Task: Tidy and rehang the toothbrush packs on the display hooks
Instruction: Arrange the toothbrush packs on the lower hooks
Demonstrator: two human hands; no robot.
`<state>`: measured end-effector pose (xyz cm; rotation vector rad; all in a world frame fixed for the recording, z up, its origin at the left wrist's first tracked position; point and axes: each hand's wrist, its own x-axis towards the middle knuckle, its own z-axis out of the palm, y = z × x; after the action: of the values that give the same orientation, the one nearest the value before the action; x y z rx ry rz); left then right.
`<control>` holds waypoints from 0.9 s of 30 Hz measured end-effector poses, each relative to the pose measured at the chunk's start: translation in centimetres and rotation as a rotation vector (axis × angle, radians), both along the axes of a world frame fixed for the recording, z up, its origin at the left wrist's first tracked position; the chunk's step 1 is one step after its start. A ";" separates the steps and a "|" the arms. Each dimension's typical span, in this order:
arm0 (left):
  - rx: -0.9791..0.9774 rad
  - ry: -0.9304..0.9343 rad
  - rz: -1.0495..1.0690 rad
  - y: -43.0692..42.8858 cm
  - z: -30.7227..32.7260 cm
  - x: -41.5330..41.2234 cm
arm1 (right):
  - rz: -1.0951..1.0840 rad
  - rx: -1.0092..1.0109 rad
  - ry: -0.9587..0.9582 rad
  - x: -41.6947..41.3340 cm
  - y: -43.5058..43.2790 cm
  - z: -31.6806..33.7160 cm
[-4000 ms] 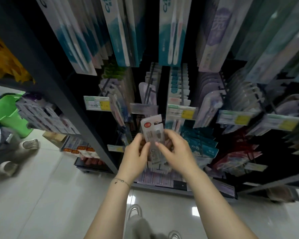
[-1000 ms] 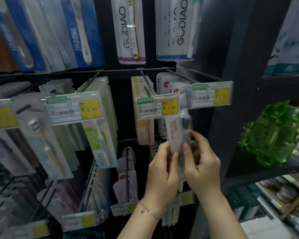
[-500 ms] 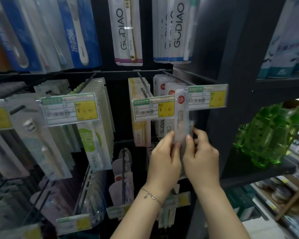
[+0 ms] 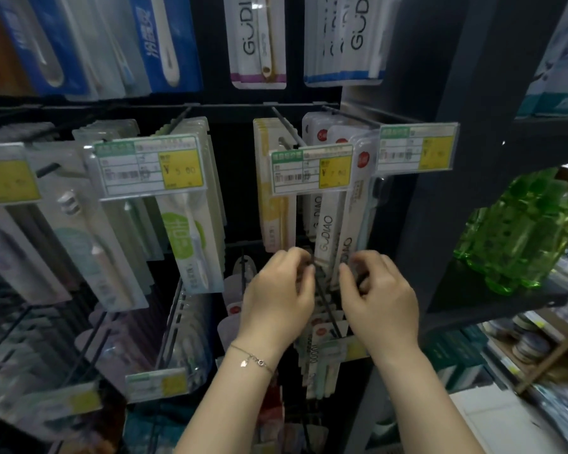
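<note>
Moved: both hands lower, from pack's middle to its bottom edge | toothbrush pack (image 4: 358, 204) hangs on hook (image 4: 341, 114), tight beside dark upright (image 4: 440, 93) | left hand (image 4: 277, 299), right hand (image 4: 379, 299): fingers curled, grip unclear

We see white card toothbrush packs (image 4: 328, 237) under glossy clear plastic, thin dark metal wire hooks (image 4: 284, 126) (matt), and shiny translucent green plastic bottles (image 4: 518, 237).
</note>
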<state>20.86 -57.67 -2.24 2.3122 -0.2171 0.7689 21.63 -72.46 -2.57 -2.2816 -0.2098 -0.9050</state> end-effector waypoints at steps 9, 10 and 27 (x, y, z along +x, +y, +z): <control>0.184 0.094 0.138 5.0 -2.3 -3.0 | 0.131 -0.059 -0.041 -0.5 -1.0 -2.8; 0.196 0.100 0.146 5.3 -2.6 -3.4 | 0.144 -0.064 -0.041 -0.6 -1.0 -3.2; 0.462 0.204 0.108 6.5 -11.2 -12.5 | 0.274 -0.134 -0.150 -6.3 2.8 -9.4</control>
<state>8.39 -51.21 -13.47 2.8393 -0.1943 0.5711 15.28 -69.69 -11.97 -2.2341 -0.6502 -0.9391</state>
